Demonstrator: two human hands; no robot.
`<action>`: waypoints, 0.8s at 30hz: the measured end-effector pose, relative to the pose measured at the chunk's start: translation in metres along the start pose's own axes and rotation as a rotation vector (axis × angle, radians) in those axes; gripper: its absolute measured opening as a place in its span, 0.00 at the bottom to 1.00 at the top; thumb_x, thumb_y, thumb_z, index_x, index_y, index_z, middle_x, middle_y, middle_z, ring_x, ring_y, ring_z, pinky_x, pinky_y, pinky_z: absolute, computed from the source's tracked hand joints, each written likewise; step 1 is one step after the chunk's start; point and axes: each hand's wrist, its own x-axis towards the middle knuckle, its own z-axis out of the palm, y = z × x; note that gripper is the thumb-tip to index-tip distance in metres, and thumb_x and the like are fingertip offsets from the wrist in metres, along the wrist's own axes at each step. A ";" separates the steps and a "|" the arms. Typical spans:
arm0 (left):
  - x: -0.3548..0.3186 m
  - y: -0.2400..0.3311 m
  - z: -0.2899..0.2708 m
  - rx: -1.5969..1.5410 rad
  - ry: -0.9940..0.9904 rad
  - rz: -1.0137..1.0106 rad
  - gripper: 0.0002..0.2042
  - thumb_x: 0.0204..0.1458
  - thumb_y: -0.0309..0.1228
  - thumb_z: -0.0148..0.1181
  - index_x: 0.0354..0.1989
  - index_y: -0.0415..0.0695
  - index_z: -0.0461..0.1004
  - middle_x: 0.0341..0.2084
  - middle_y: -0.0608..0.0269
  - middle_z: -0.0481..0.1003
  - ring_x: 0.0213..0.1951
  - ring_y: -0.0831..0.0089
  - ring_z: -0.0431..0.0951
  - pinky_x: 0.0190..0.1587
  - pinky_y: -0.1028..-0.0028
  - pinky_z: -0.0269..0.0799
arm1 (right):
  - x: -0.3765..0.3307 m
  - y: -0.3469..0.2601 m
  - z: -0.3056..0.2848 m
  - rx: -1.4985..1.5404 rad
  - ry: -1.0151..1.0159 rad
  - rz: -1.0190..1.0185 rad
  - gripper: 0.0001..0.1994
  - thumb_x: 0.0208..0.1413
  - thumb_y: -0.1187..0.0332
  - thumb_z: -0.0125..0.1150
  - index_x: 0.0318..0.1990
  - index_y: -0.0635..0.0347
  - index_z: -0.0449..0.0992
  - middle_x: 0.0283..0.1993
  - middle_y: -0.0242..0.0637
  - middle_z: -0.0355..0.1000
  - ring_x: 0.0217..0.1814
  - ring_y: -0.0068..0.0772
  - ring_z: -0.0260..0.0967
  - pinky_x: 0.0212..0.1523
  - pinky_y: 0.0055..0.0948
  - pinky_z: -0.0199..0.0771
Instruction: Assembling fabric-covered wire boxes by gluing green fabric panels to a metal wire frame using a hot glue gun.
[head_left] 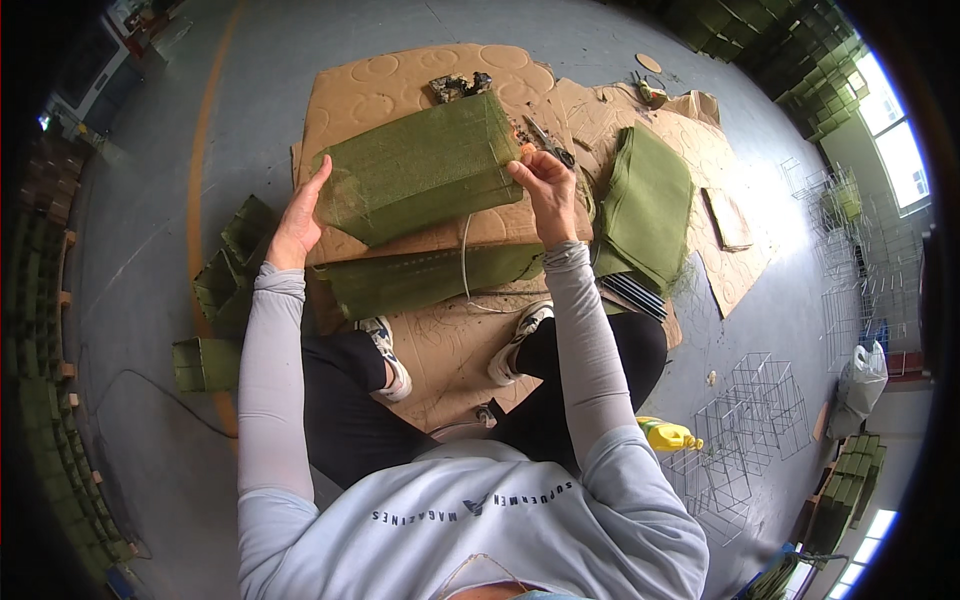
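A long box shape of green mesh fabric [420, 170] is tilted between my two hands, above a cardboard-covered work surface [340, 100]. My left hand [300, 218] grips its left end, with some fingers hidden behind the fabric. At the right end my right hand [548, 190] pinches the corner between thumb and fingers. A small orange spot [527, 148] shows beside those fingertips; what it is I cannot make out. Scissors [550, 143] lie just beyond my right hand. A dark, crusted lump [460, 87] sits behind the box.
Stacked green fabric sheets [645, 205] and thin dark rods [635, 295] lie to the right. Another green fabric piece [420, 280] is under the surface's near edge. Green boxes [205, 364] stand on the left floor, wire frames [750, 410] and a yellow bottle [668, 435] at right.
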 end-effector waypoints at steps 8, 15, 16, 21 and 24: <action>0.008 -0.006 -0.007 0.050 0.033 0.028 0.43 0.54 0.57 0.63 0.71 0.41 0.56 0.70 0.59 0.57 0.70 0.68 0.57 0.69 0.65 0.54 | -0.004 -0.005 -0.004 0.086 0.003 0.032 0.08 0.54 0.74 0.71 0.31 0.59 0.75 0.29 0.19 0.71 0.30 0.11 0.64 0.34 0.14 0.64; 0.019 -0.012 -0.022 0.178 0.031 0.068 0.50 0.52 0.64 0.59 0.75 0.43 0.47 0.76 0.57 0.41 0.76 0.66 0.35 0.74 0.59 0.30 | -0.006 0.002 -0.006 0.258 -0.073 0.079 0.05 0.55 0.75 0.69 0.34 0.59 0.77 0.31 0.21 0.72 0.33 0.11 0.65 0.37 0.15 0.64; 0.018 -0.011 -0.019 0.201 0.050 0.067 0.51 0.51 0.65 0.59 0.75 0.43 0.47 0.76 0.57 0.40 0.76 0.66 0.34 0.74 0.59 0.30 | -0.006 0.002 -0.006 0.287 -0.077 0.094 0.05 0.56 0.74 0.69 0.34 0.59 0.77 0.32 0.21 0.72 0.33 0.11 0.65 0.37 0.16 0.64; 0.007 -0.007 0.000 0.161 0.118 0.130 0.46 0.54 0.60 0.60 0.72 0.40 0.54 0.70 0.59 0.56 0.69 0.70 0.56 0.70 0.66 0.52 | -0.010 0.002 -0.007 0.313 -0.046 0.113 0.04 0.58 0.73 0.67 0.34 0.58 0.77 0.31 0.20 0.71 0.33 0.12 0.64 0.38 0.16 0.63; 0.010 -0.010 -0.010 0.223 0.051 0.110 0.54 0.50 0.68 0.57 0.75 0.42 0.44 0.76 0.55 0.39 0.76 0.64 0.33 0.74 0.56 0.30 | -0.008 -0.005 -0.006 0.270 -0.071 0.105 0.04 0.59 0.71 0.66 0.34 0.59 0.77 0.30 0.20 0.70 0.33 0.12 0.63 0.38 0.16 0.62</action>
